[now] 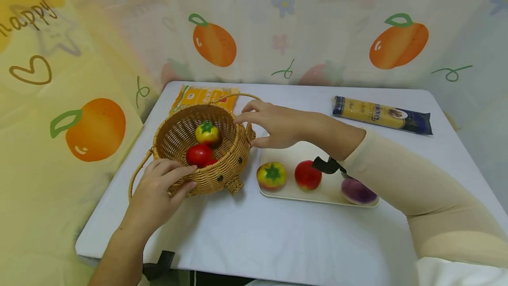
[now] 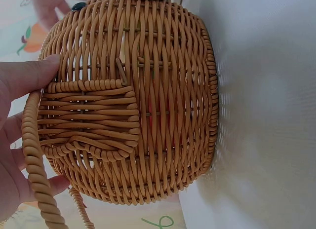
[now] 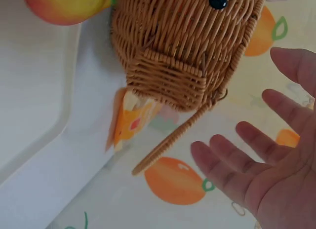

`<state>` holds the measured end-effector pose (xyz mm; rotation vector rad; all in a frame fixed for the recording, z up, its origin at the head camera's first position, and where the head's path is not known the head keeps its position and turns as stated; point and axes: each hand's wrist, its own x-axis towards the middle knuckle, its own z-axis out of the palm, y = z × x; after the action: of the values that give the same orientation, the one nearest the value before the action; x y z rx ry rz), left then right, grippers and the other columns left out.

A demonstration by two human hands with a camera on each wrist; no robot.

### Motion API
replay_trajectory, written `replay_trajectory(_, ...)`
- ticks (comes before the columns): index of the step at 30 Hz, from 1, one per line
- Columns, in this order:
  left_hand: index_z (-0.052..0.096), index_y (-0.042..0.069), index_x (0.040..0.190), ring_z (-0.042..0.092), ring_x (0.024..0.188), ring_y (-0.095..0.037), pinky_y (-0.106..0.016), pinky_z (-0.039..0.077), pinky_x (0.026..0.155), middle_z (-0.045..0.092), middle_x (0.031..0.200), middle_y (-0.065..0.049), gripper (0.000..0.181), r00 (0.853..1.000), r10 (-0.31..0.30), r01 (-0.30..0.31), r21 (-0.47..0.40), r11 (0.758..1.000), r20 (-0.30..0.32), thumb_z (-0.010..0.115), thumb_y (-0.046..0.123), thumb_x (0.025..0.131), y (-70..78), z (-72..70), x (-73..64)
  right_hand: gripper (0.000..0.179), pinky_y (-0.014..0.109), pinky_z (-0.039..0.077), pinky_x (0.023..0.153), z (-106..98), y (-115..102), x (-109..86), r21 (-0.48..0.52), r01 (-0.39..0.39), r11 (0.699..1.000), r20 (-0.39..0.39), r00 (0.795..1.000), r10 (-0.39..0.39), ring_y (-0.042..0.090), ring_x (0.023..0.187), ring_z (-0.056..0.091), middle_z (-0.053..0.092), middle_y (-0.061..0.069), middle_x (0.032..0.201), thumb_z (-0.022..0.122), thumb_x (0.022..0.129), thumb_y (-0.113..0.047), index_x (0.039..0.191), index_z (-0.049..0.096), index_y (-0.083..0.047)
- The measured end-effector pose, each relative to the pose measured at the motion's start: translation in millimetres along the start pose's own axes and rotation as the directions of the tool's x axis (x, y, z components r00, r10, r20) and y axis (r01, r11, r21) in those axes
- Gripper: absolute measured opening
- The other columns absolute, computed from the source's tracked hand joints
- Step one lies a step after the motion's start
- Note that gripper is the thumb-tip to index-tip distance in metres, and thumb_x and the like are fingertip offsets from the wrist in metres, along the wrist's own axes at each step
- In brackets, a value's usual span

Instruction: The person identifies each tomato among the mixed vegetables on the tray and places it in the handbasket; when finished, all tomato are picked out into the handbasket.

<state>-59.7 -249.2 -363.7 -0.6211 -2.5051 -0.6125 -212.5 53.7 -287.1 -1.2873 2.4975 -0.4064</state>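
Note:
A round wicker basket [image 1: 210, 180] with dark button eyes stands tilted toward me at the left of the table. Inside lie a yellow fruit with a green star-shaped top [image 1: 207, 134], a shiny red fruit [image 1: 199, 155] and part of another red one. My left hand [image 1: 156, 193] grips the basket's near left rim, its thumb [image 2: 34, 77] against the outer wall. The loop handle [image 2: 37, 170] hangs beside that palm. Over at the far right rim, my right hand [image 1: 283, 125] is spread with nothing in it; its fingers [image 3: 222, 172] look apart from the wicker in the right wrist view.
A cream tray [image 1: 317, 196] right of the basket carries a yellow-green fruit [image 1: 271, 175], a red fruit [image 1: 308, 175] and a purple oval thing [image 1: 358, 191]. Behind the basket lies an orange packet [image 1: 190, 95]. A yellow-and-blue pack [image 1: 382, 114] is at the back right.

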Motion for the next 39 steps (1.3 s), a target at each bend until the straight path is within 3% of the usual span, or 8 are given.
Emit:
replay_trajectory(4,0.080,0.014,0.109,0.056,0.101,-0.030,-0.045,0.043,0.087,0.068,0.097,-0.004,0.043,1.000,0.000,0.000,-0.004,1.000,-0.004,0.092,0.001,0.069,0.1,0.2,-0.3,0.068,0.047,0.042,0.114,2,10,-12.1,-0.012,-0.086,0.996,0.070,0.994,0.086,0.025,0.141,0.042,0.033,0.002,0.158,0.069,0.097,-0.036,0.157,0.037,-0.031)
replay_trajectory(11,0.079,0.014,0.108,0.056,0.101,-0.031,-0.045,0.043,0.087,0.068,0.096,-0.005,0.042,1.000,0.002,-0.002,-0.001,1.000,-0.001,0.091,0.003,0.070,-2.9,1.3,-1.5,0.073,0.055,0.039,0.116,10,24,-34.1,0.011,-0.198,0.980,0.200,0.961,0.192,0.030,0.146,0.038,0.029,0.007,0.162,0.071,0.096,-0.038,0.159,0.034,-0.031)
replay_trajectory(21,0.079,0.011,0.110,0.056,0.102,-0.033,-0.047,0.044,0.090,0.068,0.097,-0.007,0.042,1.000,-0.001,0.001,0.009,1.000,0.001,0.091,0.003,0.070,-3.0,-1.7,-1.0,0.071,0.055,0.037,0.117,30,37,-56.2,0.060,-0.248,0.967,0.248,0.942,0.227,0.029,0.148,0.036,0.031,0.006,0.161,0.071,0.096,-0.038,0.157,0.037,-0.028)
replay_trajectory(32,0.079,0.011,0.110,0.056,0.102,-0.033,-0.047,0.043,0.091,0.068,0.097,-0.007,0.042,1.000,-0.002,0.001,0.003,1.000,0.006,0.091,0.003,0.070,-1.6,-0.7,-0.2,0.068,0.051,0.042,0.114,58,47,-75.4,0.102,-0.268,0.958,0.289,0.929,0.230,0.029,0.139,0.046,0.035,0.008,0.158,0.071,0.097,-0.031,0.156,0.040,-0.022)
replay_trajectory(39,0.080,0.012,0.109,0.056,0.101,-0.033,-0.047,0.043,0.089,0.068,0.095,-0.006,0.044,1.000,0.014,-0.014,-0.006,1.000,-0.011,0.091,0.001,0.069,-0.4,0.8,0.4,0.068,0.043,0.053,0.101,68,49,-82.0,0.118,-0.353,0.928,0.348,0.890,0.295,0.022,0.128,0.049,0.040,0.001,0.154,0.074,0.094,-0.035,0.154,0.042,-0.030)
